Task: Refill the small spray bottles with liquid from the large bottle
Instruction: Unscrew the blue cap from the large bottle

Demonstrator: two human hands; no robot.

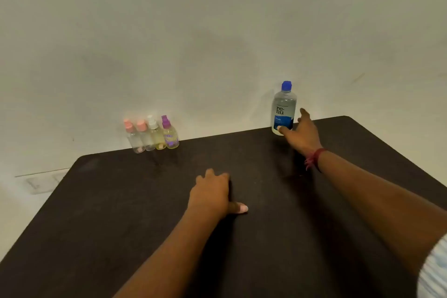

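Note:
The large clear bottle (284,107), with a blue cap and blue label, stands upright at the table's far edge on the right. My right hand (300,132) reaches to its base. The thumb tip touches the lower label, and the index finger points up just right of the bottle, not wrapped round it. Several small spray bottles (152,135) stand in a tight row at the far edge on the left: two with pink caps, one white, one purple. My left hand (212,192) rests on the table's middle with fingers loosely curled, thumb out, holding nothing.
The dark brown table (121,201) has rounded far corners and stands against a plain pale wall (217,31). A red thread band (314,157) circles my right wrist. Pale floor shows off the table's left edge.

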